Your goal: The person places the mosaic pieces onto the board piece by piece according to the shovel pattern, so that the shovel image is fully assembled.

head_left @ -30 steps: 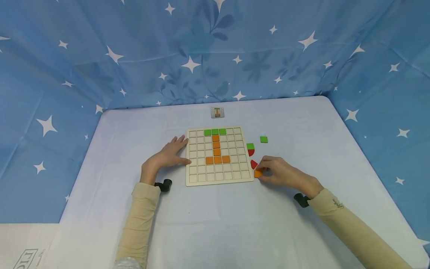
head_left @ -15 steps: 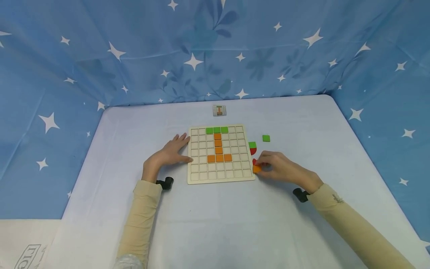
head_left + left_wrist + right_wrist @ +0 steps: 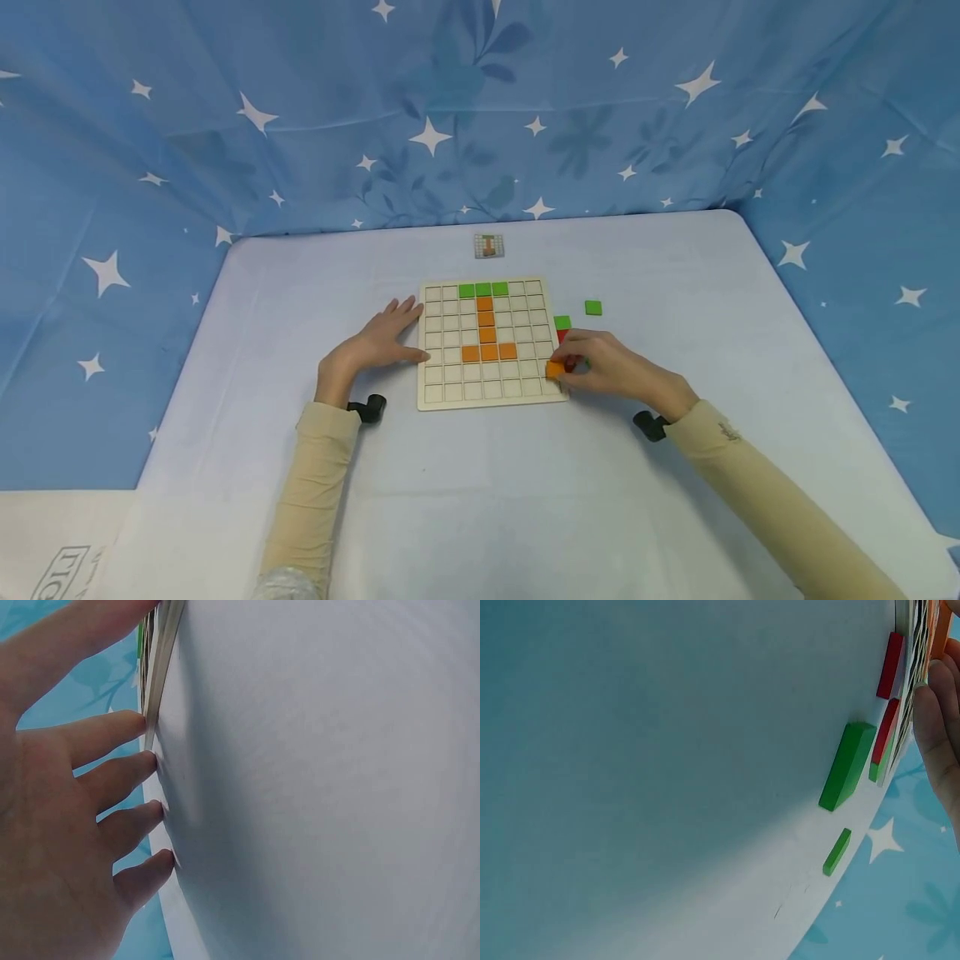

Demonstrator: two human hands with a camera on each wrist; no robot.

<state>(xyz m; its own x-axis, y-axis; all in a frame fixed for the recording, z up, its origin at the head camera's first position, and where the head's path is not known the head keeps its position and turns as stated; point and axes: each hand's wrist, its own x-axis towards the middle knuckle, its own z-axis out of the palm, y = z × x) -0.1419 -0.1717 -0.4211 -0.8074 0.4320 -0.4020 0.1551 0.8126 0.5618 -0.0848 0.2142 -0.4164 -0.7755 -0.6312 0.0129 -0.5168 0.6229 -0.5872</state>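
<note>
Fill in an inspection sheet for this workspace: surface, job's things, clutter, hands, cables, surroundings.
Surface: white cloth, faintly creased.
Job's things: board with three green tiles in its far row and six orange tiles below; picture card beyond it; loose green pieces and red pieces to its right.
Clutter: nothing seen.
Hands: left hand spread, fingertips at the board's left edge; right hand pinching another orange tile at the board's right edge.
Cables: nothing seen.
Surroundings: blue curtain with white stars; printed pale sheet, lower left.
</note>
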